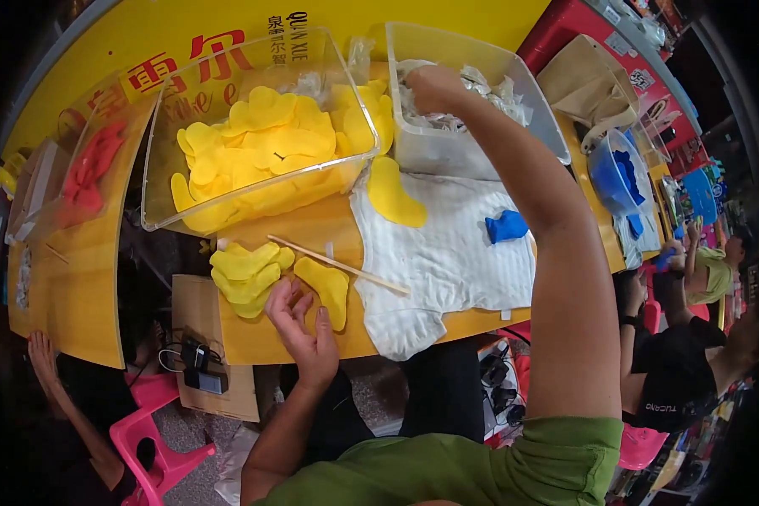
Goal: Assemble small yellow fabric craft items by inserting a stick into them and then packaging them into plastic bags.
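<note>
My left hand (305, 337) hovers at the table's near edge with loosely curled fingers apart, holding nothing. Its fingers overlap a flat yellow sock-shaped piece (323, 285); touching or not, I cannot tell. Beside it lies a small pile of similar yellow pieces (244, 274). My right arm reaches across to a translucent bin (447, 156), where my right hand (434, 88) is closed among crinkled clear plastic packets (506, 103); its fingertips are hidden. A thin wooden stick (337, 264) rests slantwise from the table onto a white cloth (430, 278).
A clear bin (253, 190) of yellow pieces stands at the back left. One yellow piece (394, 194) and a blue lump (506, 227) lie on the cloth. Red pieces (93, 173) lie farther left; a tub of blue things (613, 181) stands right. Other people sit at both sides.
</note>
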